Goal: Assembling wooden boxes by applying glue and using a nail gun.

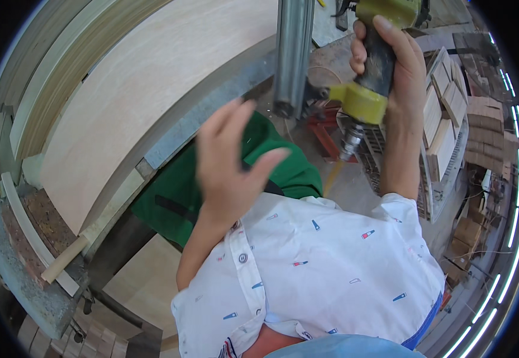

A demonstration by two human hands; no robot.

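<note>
The right hand (393, 65) is clenched around the dark grip of a yellow-green nail gun (367, 89), held up in the air past the far end of the workbench (223, 101). The gun's long metal magazine (294, 53) points away from the person, its lower end just beside the bench's grey edge. A hose fitting hangs from the base of the grip.

The left hand (229, 161) is released — fingers spread, holding nothing (it is blurred) — and hovers over green cloth (176, 197) just off the bench's near edge. A large pale plywood sheet (152, 89) covers most of the bench top. A wooden mallet (62, 259) lies at the bench's near left corner. Stacked wooden blocks (444, 119) fill a rack well apart on the right.
</note>
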